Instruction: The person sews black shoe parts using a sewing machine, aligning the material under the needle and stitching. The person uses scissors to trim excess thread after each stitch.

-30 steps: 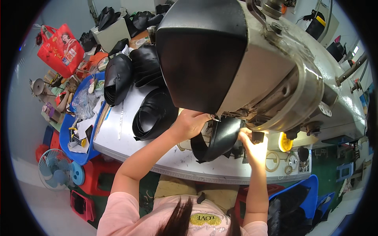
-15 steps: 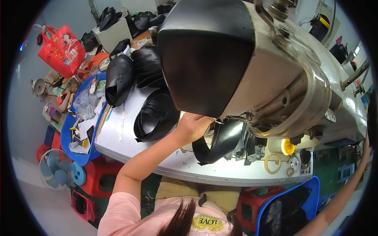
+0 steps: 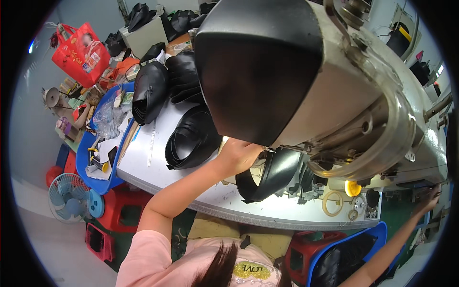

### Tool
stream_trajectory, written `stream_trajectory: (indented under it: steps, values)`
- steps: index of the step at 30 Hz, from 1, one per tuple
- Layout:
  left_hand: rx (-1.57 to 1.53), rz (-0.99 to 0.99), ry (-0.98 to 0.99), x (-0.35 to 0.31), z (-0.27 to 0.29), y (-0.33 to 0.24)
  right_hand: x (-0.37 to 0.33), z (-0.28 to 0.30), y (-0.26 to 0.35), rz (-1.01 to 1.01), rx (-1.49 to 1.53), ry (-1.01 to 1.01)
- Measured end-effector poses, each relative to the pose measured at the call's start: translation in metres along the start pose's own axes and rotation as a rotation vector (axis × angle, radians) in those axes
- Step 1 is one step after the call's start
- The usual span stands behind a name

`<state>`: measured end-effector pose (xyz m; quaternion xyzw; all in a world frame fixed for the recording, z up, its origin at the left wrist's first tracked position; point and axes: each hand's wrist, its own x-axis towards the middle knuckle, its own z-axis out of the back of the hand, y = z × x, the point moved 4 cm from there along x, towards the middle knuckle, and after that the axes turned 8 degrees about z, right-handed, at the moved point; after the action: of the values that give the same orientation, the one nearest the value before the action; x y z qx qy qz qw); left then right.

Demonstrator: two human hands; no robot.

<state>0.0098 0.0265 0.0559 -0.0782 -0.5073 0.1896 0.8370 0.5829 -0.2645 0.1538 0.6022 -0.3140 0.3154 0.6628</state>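
A large sewing machine [image 3: 306, 95] with a black-fronted head fills the upper middle. My left hand [image 3: 241, 155] is at the lower edge of this head, fingers pinched together. Its fingertips are partly hidden, and I cannot make out what is between them. Just right of it, a curved strip of black leather [image 3: 275, 176] stands under the machine, lit by a lamp. At the far right, below the machine's end, is my right hand [image 3: 429, 198], small and blurred near the picture's rim; its fingers do not show clearly.
Rolled black leather pieces [image 3: 191, 138] lie left on the white table [image 3: 224, 210]. A blue tray [image 3: 103, 184] of scraps is beside them. Grey strips [image 3: 303, 179] and a tape roll [image 3: 332, 203] sit right. A blue bin [image 3: 382, 234] holds black pieces below.
My right hand has come down from the right rim and now shows below the machine's end. The view has shifted slightly. My left hand stays at the machine head's lower edge.
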Motion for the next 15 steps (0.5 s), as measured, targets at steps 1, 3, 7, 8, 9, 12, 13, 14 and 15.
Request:
stream_trajectory:
  steps: [1,3,7,8,9,12,13,14,15]
  values:
    - [-0.022,-0.007,-0.035,0.003,0.0,-0.001,0.024,0.012,-0.004,0.053,-0.129,0.025]
    - [-0.057,-0.004,-0.064,0.003,-0.003,0.001,0.063,0.029,-0.031,0.157,-0.299,0.039]
    - [-0.083,0.04,-0.033,-0.003,-0.007,0.004,0.037,0.024,-0.052,0.294,-0.238,-0.044]
    - [-0.081,0.056,-0.027,-0.002,-0.007,0.003,0.021,0.018,-0.05,0.279,-0.221,-0.002]
    - [-0.085,0.061,-0.025,-0.003,-0.007,0.005,0.011,0.024,-0.05,0.274,-0.272,0.027]
    - [-0.09,0.077,-0.026,-0.006,-0.006,0.007,-0.051,0.004,0.029,0.421,-0.392,0.021]
    - [-0.102,0.071,-0.034,-0.005,-0.006,0.006,-0.077,0.0,0.056,0.487,-0.396,0.022]
    - [-0.115,0.066,-0.042,-0.004,-0.007,0.005,-0.093,-0.003,0.075,0.555,-0.401,0.024]
    - [-0.13,0.056,-0.051,-0.003,-0.01,0.006,-0.1,-0.003,0.09,0.612,-0.401,-0.001]
